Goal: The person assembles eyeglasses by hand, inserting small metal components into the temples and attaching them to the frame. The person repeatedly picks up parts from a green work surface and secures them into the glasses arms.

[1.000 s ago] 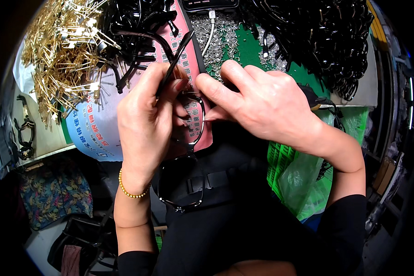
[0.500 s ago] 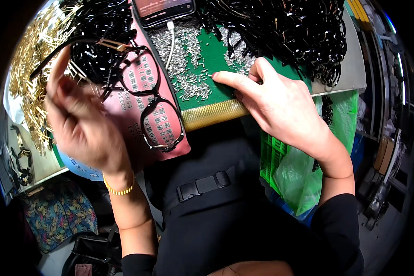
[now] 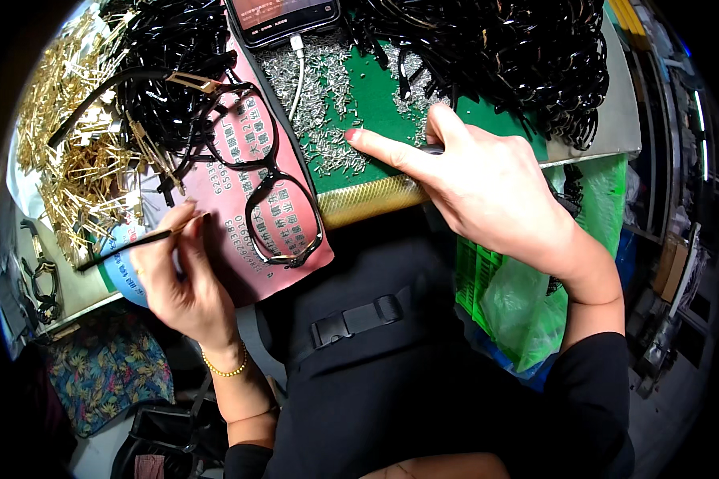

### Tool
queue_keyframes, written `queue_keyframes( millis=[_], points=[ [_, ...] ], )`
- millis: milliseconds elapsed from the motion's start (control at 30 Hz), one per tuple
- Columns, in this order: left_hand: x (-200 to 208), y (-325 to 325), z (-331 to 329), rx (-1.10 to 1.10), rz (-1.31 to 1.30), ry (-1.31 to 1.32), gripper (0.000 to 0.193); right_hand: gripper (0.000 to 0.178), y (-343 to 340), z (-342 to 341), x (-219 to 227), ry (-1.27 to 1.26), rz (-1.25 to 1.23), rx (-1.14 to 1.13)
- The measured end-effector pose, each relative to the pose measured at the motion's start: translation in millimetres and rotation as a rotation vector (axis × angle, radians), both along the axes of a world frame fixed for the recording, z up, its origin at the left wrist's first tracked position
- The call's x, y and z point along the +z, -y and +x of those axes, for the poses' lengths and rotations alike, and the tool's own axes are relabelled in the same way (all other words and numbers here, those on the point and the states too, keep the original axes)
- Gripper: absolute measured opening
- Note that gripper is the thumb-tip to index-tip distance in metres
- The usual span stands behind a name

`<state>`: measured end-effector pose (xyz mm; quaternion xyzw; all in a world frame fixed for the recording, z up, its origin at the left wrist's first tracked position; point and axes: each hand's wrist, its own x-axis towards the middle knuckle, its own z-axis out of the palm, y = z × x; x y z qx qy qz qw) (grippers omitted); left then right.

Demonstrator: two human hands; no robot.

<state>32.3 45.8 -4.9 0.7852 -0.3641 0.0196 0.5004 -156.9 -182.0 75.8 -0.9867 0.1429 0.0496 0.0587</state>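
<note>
My left hand [image 3: 180, 279] pinches a slim dark glasses temple [image 3: 128, 248] between thumb and fingers, its far end pointing left. Beside it, a black eyeglass frame [image 3: 272, 172] lies on a pink printed sheet [image 3: 240, 275], with a temple [image 3: 116, 88] with a gold hinge part stretching left. My right hand [image 3: 487, 180] rests over the front of the green mat [image 3: 367, 92]. Its index fingertip reaches small silver screws [image 3: 331, 148]. The other fingers are curled, and a bit of shiny metal [image 3: 431, 149] shows near the index finger; what it is, I cannot make out.
Gold metal temple parts [image 3: 72, 120] pile up at the left, beside black temples [image 3: 168, 48]. A heap of black glasses parts [image 3: 511, 56] covers the far right. A phone [image 3: 284, 20] with a white cable [image 3: 299, 76] sits at the back. A green crate [image 3: 475, 275] stands below the table edge.
My left hand has come down and nearer, and now has a temple in its fingers. My right index fingertip has moved slightly left onto the screws. The eyeglass frame has barely shifted.
</note>
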Motion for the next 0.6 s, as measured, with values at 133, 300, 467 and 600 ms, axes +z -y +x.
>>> queue_keyframes(
  millis=[133,300,467,600],
  points=[
    [10,-21,-5,-0.132,0.053,0.349,0.016,0.062,0,-2,9,0.004,0.124,-0.005],
    [18,-8,-44,-0.393,0.109,0.432,0.028,0.059,-23,13,13,0.122,0.394,0.119],
    [3,12,-17,-0.433,0.002,0.258,0.022,0.061,-21,24,-6,0.119,0.32,0.269],
    [3,10,-13,-0.444,-0.111,0.059,0.022,0.06,-18,27,-7,0.136,0.354,0.271]
  ],
)
